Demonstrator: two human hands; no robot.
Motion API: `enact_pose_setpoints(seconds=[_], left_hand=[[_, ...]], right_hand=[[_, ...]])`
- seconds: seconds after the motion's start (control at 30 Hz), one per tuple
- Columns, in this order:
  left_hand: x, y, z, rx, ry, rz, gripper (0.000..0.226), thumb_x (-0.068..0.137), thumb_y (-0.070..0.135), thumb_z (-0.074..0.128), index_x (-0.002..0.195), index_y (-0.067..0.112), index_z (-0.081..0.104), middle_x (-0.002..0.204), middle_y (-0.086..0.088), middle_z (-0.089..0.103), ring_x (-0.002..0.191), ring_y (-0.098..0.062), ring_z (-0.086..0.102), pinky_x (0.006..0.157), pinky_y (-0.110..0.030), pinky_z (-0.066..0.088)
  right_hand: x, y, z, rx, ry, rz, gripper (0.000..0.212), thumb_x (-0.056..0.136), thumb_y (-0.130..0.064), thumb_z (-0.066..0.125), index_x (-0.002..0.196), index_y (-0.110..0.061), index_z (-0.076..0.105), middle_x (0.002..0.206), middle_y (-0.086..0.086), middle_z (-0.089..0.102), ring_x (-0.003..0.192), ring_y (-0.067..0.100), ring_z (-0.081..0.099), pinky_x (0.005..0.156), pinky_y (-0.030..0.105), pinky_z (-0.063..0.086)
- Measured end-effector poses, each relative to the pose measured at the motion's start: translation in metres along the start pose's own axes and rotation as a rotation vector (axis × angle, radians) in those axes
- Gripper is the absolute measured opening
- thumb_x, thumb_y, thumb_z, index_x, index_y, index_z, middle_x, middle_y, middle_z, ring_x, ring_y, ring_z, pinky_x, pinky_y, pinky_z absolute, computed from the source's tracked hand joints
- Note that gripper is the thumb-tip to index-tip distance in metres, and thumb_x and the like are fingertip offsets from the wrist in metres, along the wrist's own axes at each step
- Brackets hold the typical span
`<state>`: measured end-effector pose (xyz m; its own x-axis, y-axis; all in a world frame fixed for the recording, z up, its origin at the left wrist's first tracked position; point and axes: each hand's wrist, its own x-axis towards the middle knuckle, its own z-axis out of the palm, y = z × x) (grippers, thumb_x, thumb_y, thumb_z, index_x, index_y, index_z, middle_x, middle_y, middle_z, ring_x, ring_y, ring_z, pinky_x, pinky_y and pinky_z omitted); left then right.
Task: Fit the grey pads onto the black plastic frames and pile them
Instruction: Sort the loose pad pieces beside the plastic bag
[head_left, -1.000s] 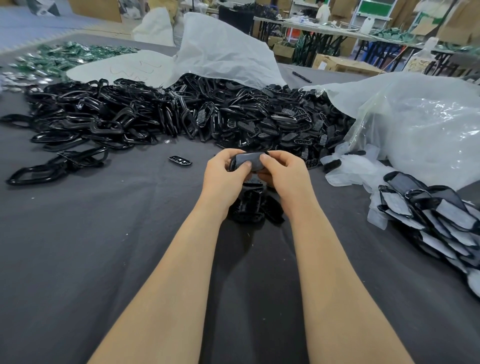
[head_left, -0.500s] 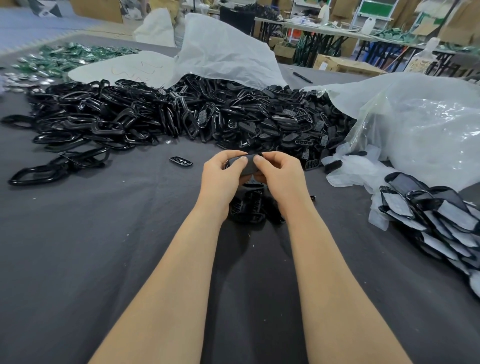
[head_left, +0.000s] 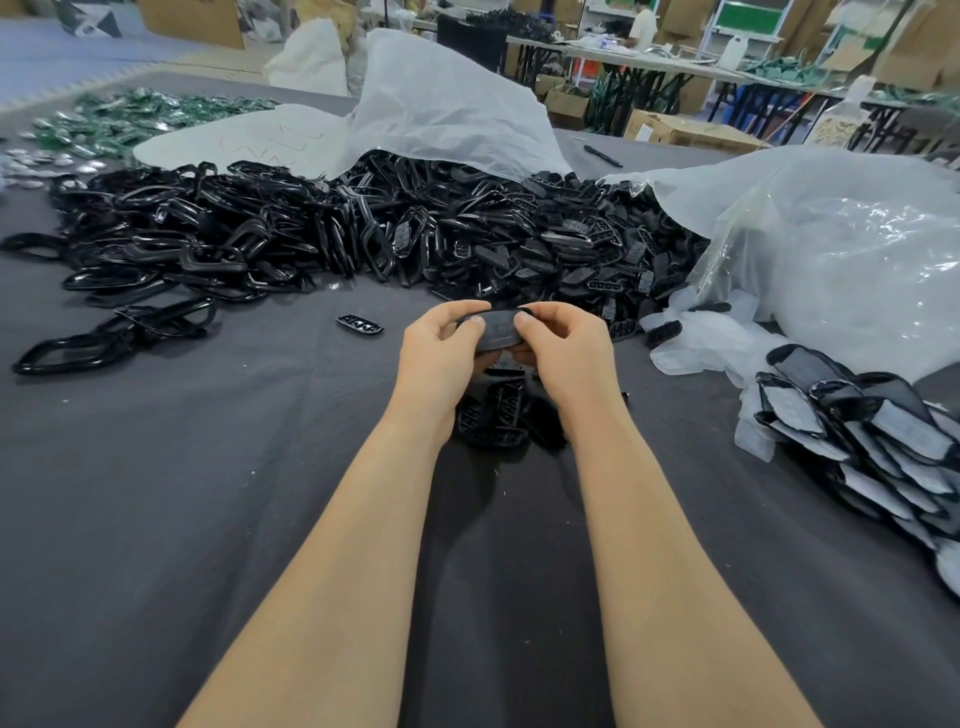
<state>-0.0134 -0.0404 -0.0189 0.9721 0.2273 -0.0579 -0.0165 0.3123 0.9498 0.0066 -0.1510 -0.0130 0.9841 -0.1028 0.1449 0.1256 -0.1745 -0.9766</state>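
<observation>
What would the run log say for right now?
step: fitting | left hand: pinches grey-padded black plastic frame | right hand: pinches it too

Factory assembly floor: a heap of black plastic frames (head_left: 363, 234) is lying in bulk on a cloth-covered table (head_left: 208, 519); cardboard boxes (head_left: 675, 132) and further workbenches (head_left: 675, 65) are standing behind.

**What I can't make out from here**

The left hand (head_left: 441, 353) and right hand (head_left: 563, 348) pinch a dark piece (head_left: 497, 332), and I see only its middle. Both ends sit under the grip, so I can't tell whether pad and frame are seated. Just below the wrists, the small pile (head_left: 493, 421) is half hidden. Right of the right hand, the padded stack (head_left: 878, 436) runs off the picture's edge. Far beyond the left hand, the green bits (head_left: 130, 111) are too small to name. The benches (head_left: 649, 57) at the back are blurred.
</observation>
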Motion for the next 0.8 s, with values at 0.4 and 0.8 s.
enact_pose_setpoints(seconds=[0.4,0.8], left_hand=[[0.0037,-0.0035,-0.0009,0.096,0.012,0.078,0.019,0.099,0.004,0.047,0.098,0.017,0.061,0.104,-0.009,0.068,0.095,-0.018,0.066,0.079,-0.025,0.056],[0.002,-0.0054,-0.0015,0.307,0.006,0.11,0.016,0.093,0.016,0.061,0.102,0.029,0.06,0.1,-0.005,0.071,0.092,-0.02,0.07,0.089,-0.039,0.056]], right_hand=[[0.0012,0.0029,-0.0001,-0.007,-0.072,0.082,0.018,0.094,-0.012,0.059,0.107,-0.002,0.066,0.083,0.002,0.068,0.07,0.008,0.065,0.07,0.021,0.055],[0.0017,0.0045,-0.0006,-0.052,-0.019,0.072,0.015,0.093,-0.011,0.057,0.083,-0.015,0.068,0.075,0.001,0.068,0.07,0.012,0.063,0.075,0.03,0.055]])
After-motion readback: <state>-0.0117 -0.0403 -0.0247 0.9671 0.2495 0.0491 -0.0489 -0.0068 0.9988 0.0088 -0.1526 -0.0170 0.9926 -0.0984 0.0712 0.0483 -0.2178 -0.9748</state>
